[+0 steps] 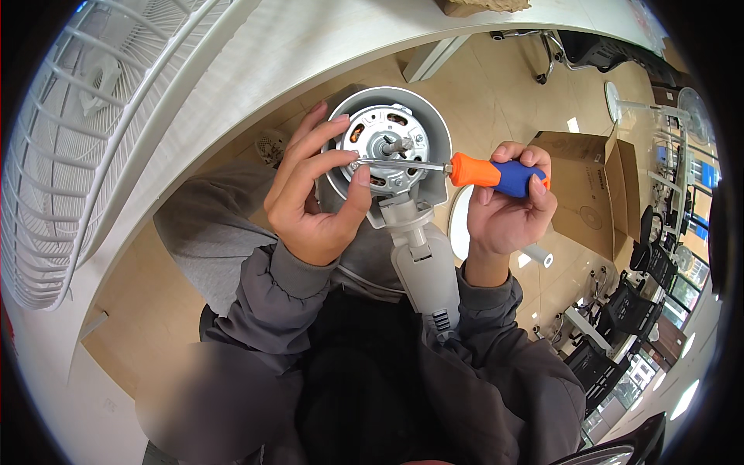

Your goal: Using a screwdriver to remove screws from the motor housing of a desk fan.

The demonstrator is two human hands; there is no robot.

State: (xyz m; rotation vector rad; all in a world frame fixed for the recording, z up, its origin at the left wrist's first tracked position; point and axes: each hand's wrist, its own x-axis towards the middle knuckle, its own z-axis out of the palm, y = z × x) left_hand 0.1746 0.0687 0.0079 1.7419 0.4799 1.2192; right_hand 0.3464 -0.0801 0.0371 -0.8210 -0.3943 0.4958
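In my right hand (508,198) is a screwdriver (474,169) with an orange and blue handle, its metal shaft pointing left across the face of a fan motor (395,130). My left hand (314,194) is at the motor's left side. Its thumb and index finger close in a pinch around the screwdriver's tip; whatever small piece may be between them is too small to make out. The other fingers lie along the rim of the grey motor housing (443,128). A short shaft (401,145) sticks out of the motor's middle. Below the housing runs a light grey fan neck (425,271), upright against my lap.
A white table edge (232,108) curves along the left and top, with a white wire fan guard (116,147) on it. An open cardboard box (581,182) stands on the tiled floor at right. Farther off are office chairs (608,318) and a standing fan (692,115).
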